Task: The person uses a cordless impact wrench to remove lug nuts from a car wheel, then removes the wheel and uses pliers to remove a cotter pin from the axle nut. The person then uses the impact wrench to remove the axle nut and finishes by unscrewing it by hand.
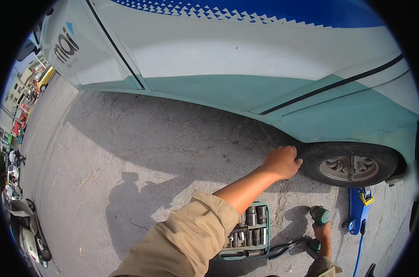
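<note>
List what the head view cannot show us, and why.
Head view:
Left part of the socket case: behind the left sleeve.
Whether the left hand holds anything: curled fingers hide the palm.
Handle of the green tool: mostly behind the right hand.
End of the blue jack handle: cut off by the lower edge.

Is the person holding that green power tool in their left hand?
No, the right hand grips the green power tool, while the left hand is out beside the wheel.
</note>
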### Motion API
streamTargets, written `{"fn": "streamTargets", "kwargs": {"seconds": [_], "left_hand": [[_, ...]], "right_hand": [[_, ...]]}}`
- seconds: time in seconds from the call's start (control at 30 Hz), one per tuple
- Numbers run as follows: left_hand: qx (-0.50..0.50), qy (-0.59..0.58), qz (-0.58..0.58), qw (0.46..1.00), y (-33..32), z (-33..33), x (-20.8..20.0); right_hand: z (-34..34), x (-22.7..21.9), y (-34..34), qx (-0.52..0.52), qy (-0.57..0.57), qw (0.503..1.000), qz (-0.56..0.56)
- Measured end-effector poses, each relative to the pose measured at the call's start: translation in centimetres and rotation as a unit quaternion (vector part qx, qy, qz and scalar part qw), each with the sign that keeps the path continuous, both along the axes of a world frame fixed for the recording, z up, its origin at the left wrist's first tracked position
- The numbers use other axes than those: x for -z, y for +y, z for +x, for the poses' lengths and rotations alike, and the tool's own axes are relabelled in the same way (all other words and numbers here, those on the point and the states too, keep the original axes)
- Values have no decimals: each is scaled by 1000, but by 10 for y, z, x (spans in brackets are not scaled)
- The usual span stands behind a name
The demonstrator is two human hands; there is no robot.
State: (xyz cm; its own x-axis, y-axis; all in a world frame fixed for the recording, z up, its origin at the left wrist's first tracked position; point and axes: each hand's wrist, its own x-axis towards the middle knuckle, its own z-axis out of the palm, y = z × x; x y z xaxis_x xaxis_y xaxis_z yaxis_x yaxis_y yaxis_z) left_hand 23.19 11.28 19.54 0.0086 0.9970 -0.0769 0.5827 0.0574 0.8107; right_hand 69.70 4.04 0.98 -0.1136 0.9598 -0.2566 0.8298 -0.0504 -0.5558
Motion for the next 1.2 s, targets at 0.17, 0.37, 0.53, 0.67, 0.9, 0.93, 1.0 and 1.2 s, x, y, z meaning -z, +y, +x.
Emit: {"fn": "streamTargets", "kwargs": {"seconds": [0.17, 0.37, 0.53, 0.67, 0.9, 0.93, 1.0, 1.2], "left_hand": [[-7, -24, 18, 1000, 8, -22, 5], [42, -69, 24, 996, 22, -26, -4], [178, -54, -15, 982, 23, 12, -18], [204, -69, -75, 974, 18, 45, -32], [78, -264, -193, 942, 33, 125, -28], [36, -293, -202, 934, 36, 138, -28], [-8, -320, -232, 918, 42, 163, -31], [-24, -417, -255, 872, 70, 198, -28]], "right_hand": [[-49, -1, -6, 87, 80, 984, -132], [-19, -16, 25, 50, -106, 992, -45], [-14, -26, 12, 40, -115, 992, -30], [-35, -35, -1, 84, -158, 983, -51], [-38, -73, -3, 95, -2, 995, -40], [-41, -86, -7, 100, 85, 991, -9], [-47, -127, -9, 132, 213, 968, 24], [-77, -125, 0, 196, 415, 887, 55]]}}
